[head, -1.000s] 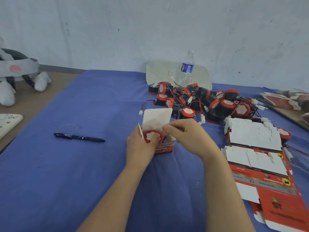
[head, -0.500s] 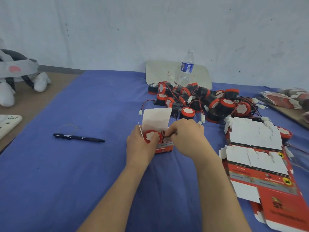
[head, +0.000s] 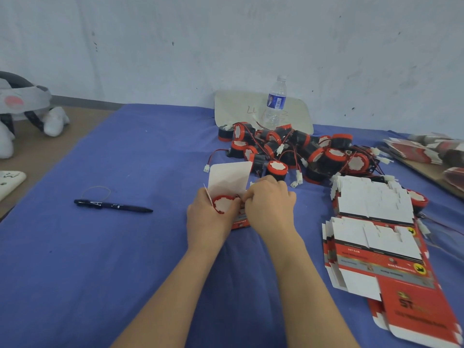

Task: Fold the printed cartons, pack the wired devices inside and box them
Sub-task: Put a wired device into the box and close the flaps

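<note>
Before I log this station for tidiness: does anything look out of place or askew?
The wired devices lie in a tangled heap, tipped every way, red wires crossing. The flat cartons beside them are fanned unevenly. A black pen lies loose on the blue cloth. Nothing looks damaged.

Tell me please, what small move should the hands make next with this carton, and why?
Probably the right hand should fold the upright white flap down over the device. The device sits in the carton, which the left hand grips, and the carton's top is open. The right hand's fingers curl at the opening; what they pinch is hidden, so tucking may come first.
</note>
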A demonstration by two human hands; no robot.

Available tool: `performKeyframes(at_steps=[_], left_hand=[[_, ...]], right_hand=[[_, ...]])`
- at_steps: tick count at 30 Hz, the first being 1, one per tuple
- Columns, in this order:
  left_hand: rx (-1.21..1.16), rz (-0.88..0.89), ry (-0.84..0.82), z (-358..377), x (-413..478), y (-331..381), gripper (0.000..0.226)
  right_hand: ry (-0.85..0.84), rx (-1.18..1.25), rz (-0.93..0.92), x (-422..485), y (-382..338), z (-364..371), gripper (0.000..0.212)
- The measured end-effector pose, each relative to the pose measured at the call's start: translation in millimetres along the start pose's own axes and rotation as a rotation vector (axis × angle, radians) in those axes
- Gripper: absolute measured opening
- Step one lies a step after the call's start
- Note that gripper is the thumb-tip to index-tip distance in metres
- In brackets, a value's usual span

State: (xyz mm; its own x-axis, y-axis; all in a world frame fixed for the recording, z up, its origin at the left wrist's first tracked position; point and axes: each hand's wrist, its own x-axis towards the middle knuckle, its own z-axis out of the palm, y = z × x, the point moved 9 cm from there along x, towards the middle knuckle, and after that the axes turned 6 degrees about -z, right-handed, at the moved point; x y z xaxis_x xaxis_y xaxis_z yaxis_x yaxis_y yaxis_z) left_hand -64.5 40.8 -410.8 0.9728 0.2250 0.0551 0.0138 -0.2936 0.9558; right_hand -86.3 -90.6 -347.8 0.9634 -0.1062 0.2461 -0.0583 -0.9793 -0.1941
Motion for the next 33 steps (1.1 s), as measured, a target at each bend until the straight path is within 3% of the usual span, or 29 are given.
performKeyframes(at_steps=[6,13,18,23,33], left_hand=[[0.005,0.004,0.009,-0.4,-0.5,0.5,0.047],[0.056,0.007,0.028,-1.2,-0.6,1.3,0.054],[0.045,0.014,0.004,0.0,0.0,0.3,0.045],[0.042,0.02,0.004,-0.6,2.0,-0.8,0.023],[0.059,0.017,-0.005,0.4,-1.1,0.7,0.033]], right_hand=[[0.042,0.331,-0.004,-0.2,0.2,0.5,0.038],[0.155,0.442,0.02,-1.1,5.2,-5.7,0.033],[0.121,0.451,-0.01,2.0,2.0,0.3,0.03],[0.16,0.456,-0.02,0.6,2.6,-0.5,0.03],[0.077,0.329,0.015,3.6,6.0,12.2,0.022]])
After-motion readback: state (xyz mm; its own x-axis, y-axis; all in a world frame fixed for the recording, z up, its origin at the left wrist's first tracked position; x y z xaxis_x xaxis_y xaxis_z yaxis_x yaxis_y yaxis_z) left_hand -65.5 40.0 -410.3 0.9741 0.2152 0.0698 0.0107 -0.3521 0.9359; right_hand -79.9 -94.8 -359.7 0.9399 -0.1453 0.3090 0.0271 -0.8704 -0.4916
